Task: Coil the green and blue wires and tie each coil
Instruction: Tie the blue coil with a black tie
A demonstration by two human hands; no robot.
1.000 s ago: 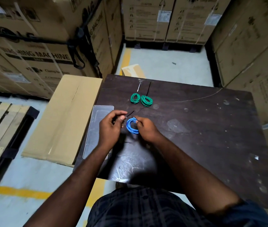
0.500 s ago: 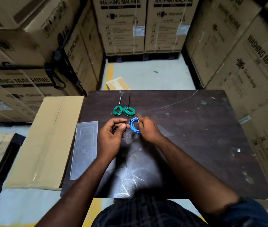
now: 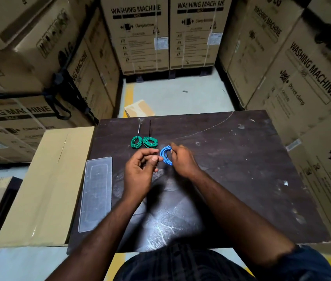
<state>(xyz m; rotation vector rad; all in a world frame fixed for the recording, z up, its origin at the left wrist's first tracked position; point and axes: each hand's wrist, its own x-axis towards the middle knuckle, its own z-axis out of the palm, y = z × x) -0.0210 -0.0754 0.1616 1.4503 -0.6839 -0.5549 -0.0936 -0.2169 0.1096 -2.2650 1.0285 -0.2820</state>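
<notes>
Two green wire coils point(image 3: 136, 142) point(image 3: 150, 142) lie side by side at the far left of the dark table point(image 3: 241, 169). Just right of them is a blue wire coil point(image 3: 165, 154), standing tilted off the table. My right hand point(image 3: 182, 162) grips its right side with curled fingers. My left hand point(image 3: 141, 169) is curled at the coil's left edge, thumb pinched against forefinger on a thin black tie that barely shows. Behind the green coils, a pale tie point(image 3: 139, 127) and a black tie point(image 3: 150, 127) lie on the table.
A clear plastic lid point(image 3: 96, 192) lies along the table's left edge. A flat cardboard box point(image 3: 45, 185) butts against that side. Stacked washing machine cartons point(image 3: 140, 33) wall in the table at the back and on both sides. A small box point(image 3: 139, 108) sits on the floor.
Both hands have carried the blue coil away from me, and it now sits just right of the green coils. The green coils have not moved.
</notes>
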